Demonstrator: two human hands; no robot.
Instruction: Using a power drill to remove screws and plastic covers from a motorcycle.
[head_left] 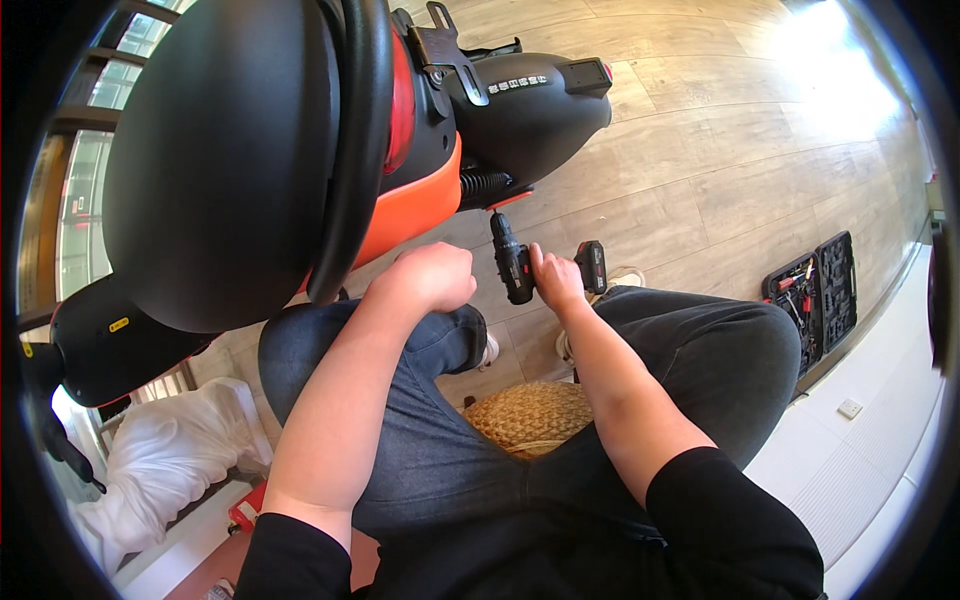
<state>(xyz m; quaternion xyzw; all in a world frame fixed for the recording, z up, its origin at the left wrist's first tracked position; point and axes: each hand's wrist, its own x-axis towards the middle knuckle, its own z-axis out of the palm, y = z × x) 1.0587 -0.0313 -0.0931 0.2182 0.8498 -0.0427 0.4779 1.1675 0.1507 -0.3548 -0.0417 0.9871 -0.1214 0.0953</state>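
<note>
At a seated worker's 12 o'clock, a black cordless drill (514, 272) sits in the grasp of the right hand (558, 280), nose toward the red reflector (512, 200) of a motor scooter (415, 208). Rigid and likely heavy at the battery pack (592, 266), it is best held by its handle. The left hand (440, 275) curls toward 11 o'clock; what it holds, if anything, cannot be told. White lettering (517, 85) marks the black rear fender (535, 122).

A black cordless drill (513, 272), turned sideways with its battery (593, 266) at the right, is pointing its chuck (501, 228) toward the black-and-orange scooter (412, 210) that is standing just beside it.
</note>
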